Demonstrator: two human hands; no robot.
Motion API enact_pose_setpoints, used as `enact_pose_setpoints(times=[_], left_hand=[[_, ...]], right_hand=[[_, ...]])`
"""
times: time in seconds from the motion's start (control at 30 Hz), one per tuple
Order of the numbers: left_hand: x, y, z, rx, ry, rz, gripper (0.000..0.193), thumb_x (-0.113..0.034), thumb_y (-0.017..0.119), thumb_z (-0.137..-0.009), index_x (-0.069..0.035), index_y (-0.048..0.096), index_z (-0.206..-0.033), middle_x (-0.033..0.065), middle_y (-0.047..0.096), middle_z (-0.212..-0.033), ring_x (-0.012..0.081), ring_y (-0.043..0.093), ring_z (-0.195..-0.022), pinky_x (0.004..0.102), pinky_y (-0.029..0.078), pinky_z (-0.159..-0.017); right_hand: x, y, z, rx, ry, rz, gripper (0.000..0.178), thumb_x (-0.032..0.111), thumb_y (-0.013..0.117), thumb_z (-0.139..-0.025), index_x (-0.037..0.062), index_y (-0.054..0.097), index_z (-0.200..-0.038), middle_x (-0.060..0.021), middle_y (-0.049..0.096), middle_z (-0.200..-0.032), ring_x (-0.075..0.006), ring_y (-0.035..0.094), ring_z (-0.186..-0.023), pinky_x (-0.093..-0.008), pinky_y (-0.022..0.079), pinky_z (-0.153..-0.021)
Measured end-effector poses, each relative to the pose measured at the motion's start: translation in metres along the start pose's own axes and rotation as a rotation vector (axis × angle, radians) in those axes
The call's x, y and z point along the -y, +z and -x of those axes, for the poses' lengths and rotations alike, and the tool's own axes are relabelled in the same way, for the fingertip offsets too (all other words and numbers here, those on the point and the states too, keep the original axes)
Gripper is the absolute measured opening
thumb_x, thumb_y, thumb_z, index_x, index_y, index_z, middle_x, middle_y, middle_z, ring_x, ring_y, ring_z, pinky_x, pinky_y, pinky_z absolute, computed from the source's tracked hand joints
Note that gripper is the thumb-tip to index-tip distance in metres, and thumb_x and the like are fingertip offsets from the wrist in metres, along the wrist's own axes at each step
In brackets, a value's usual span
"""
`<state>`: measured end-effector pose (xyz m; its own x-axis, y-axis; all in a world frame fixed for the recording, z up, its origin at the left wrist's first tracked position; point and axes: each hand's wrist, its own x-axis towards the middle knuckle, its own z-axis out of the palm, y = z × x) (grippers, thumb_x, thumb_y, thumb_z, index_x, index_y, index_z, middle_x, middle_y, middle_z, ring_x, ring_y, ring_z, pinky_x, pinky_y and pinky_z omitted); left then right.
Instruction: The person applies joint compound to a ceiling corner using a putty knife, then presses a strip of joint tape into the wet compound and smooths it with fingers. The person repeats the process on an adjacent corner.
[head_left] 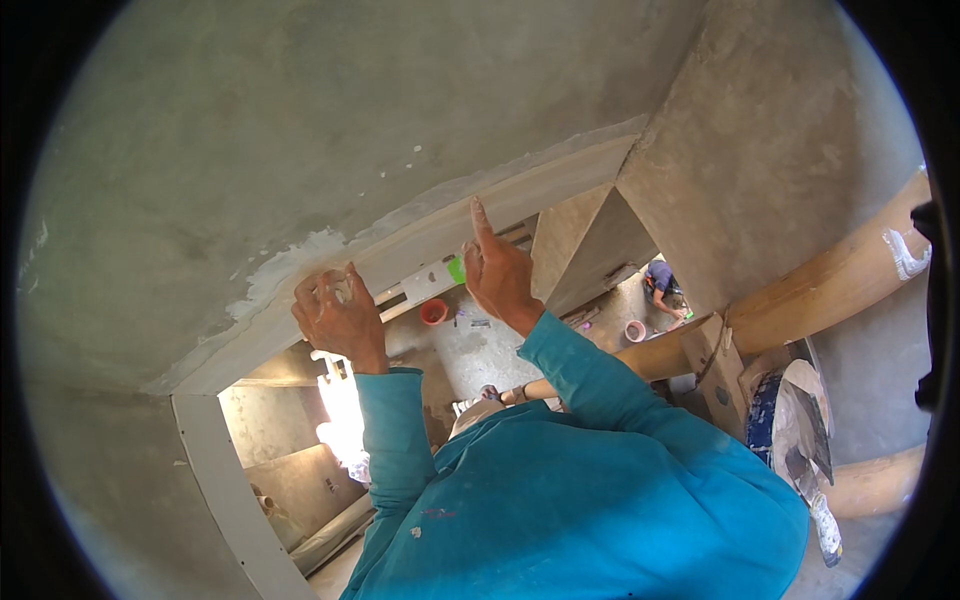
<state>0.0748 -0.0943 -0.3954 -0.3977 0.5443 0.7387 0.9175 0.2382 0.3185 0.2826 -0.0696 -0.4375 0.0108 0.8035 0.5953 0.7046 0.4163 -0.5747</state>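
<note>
My left hand point(340, 315) is raised to the lower edge of the grey wall surface point(250, 150), beside a patch of white filler point(290, 262). Its fingers are bent inward and smeared white; what lies between them, if anything, is hard to make out. Further right, my right hand point(500, 275) has its index finger stretched out against the pale strip point(560, 180) along that edge. The other fingers of this hand are curled, and its fingertip is whitish. Both sleeves are teal.
Wooden poles point(800, 295) of a scaffold cross at the right. A bucket point(762, 412) hangs there with a putty-smeared scraper point(825, 530). Far below are a red bucket point(433, 312), another bucket point(635, 331) and a crouching person point(660, 280). Bright light enters at lower left.
</note>
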Motion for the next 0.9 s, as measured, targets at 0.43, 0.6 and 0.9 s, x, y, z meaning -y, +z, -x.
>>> enact_pose_setpoints(times=[0.43, 0.6, 0.9], left_hand=[[0.000, 0.000, -0.001, -0.035, -0.009, 0.025, 0.020, -0.027, 0.085, -0.079, -0.012, 0.074, -0.085, 0.0013, 0.067, -0.105, 0.0280, 0.062, -0.096, 0.0442, 0.052, -0.081], [0.001, 0.000, -0.001, -0.058, 0.005, 0.023, 0.020, -0.028, 0.085, -0.079, -0.012, 0.075, -0.086, 0.0015, 0.066, -0.102, 0.0272, 0.062, -0.093, 0.0428, 0.052, -0.078], [-0.002, -0.003, -0.001, -0.025, -0.030, 0.042, 0.018, -0.027, 0.083, -0.081, -0.012, 0.074, -0.083, 0.0008, 0.066, -0.102, 0.0267, 0.062, -0.096, 0.0431, 0.051, -0.081]], right_hand=[[-0.004, -0.006, -0.002, 0.020, 0.055, 0.078, 0.079, 0.012, 0.064, -0.090, -0.0015, 0.029, -0.160, -0.0143, 0.062, -0.067, -0.0324, 0.062, -0.058, -0.0455, 0.047, -0.054], [0.014, -0.003, 0.005, 0.083, -0.070, -0.032, 0.077, 0.011, 0.065, -0.090, 0.0025, 0.033, -0.159, -0.0122, 0.061, -0.067, -0.0306, 0.060, -0.059, -0.0450, 0.047, -0.056], [0.046, 0.020, 0.006, 0.198, -0.201, -0.057, 0.079, 0.008, 0.065, -0.088, -0.0025, 0.031, -0.159, -0.0107, 0.062, -0.065, -0.0279, 0.059, -0.058, -0.0436, 0.047, -0.057]])
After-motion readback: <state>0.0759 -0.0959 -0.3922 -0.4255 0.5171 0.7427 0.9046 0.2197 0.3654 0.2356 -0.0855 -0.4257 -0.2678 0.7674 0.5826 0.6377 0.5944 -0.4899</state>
